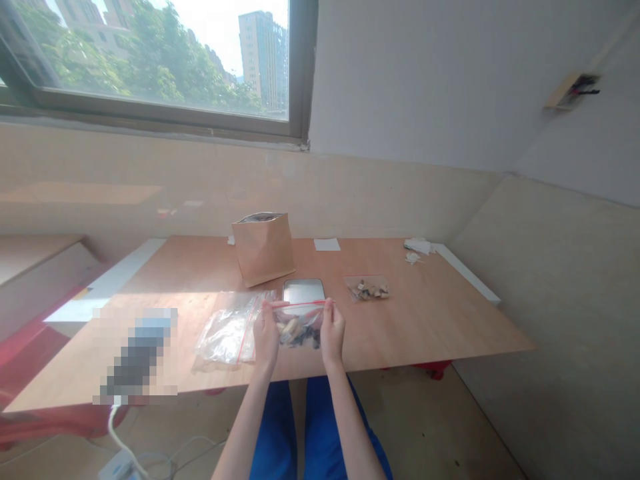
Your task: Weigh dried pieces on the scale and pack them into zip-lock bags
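Observation:
Between my two hands hangs a clear zip bag (300,330) with a red seal strip, holding light and dark dried pieces in its lower part. My left hand (267,337) pinches the left end of the strip, and my right hand (332,333) pinches the right end. Just behind the bag lies a flat silvery scale or tray (304,289), partly covered by it. To the left of my left hand is a pile of clear zip bags (225,333). A second filled zip bag (369,289) lies on the table to the right.
A brown paper bag (265,250) stands upright with its top open at the back of the wooden table (430,320). White paper (327,245) and crumpled scraps (419,247) lie along the far edge. A blurred-out object (137,353) with a white cable (116,427) sits at the left front.

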Available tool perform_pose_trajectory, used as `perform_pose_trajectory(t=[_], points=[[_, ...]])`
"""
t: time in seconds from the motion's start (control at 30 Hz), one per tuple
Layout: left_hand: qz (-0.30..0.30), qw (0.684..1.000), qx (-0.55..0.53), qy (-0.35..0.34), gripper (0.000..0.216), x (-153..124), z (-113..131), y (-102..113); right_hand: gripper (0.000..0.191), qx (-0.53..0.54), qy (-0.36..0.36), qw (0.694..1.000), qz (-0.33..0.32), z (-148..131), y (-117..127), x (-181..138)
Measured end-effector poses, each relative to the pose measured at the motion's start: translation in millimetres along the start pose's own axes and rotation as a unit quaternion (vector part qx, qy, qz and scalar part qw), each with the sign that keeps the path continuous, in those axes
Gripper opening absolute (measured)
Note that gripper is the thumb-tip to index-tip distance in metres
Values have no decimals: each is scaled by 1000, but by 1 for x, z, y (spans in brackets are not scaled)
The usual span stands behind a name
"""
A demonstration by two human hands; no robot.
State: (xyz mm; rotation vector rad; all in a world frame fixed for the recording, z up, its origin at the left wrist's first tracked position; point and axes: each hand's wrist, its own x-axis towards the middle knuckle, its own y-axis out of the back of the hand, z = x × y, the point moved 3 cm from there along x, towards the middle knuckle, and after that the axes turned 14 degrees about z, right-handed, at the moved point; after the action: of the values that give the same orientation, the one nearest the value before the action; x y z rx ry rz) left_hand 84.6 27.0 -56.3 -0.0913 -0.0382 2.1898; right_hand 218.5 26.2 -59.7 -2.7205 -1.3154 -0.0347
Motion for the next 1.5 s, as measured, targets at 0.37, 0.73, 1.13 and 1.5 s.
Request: perform_pose_trajectory(t=[0.37, 0.73, 1.13, 1.5], points=[[-86, 986, 72, -126, 57, 27, 19, -12, 59, -66, 5, 996, 55, 9, 70, 78], [141, 846, 275, -434, 57, 133, 114, -33, 66, -277, 145, 928, 202, 33, 137, 179], [94, 815, 419, -388, 35, 168, 104, -31, 52, -415, 330, 843, 98, 77, 120, 144], [34, 883, 357, -302, 26, 108, 92, 3, 40, -376, 374, 848, -8, 58, 104, 123]])
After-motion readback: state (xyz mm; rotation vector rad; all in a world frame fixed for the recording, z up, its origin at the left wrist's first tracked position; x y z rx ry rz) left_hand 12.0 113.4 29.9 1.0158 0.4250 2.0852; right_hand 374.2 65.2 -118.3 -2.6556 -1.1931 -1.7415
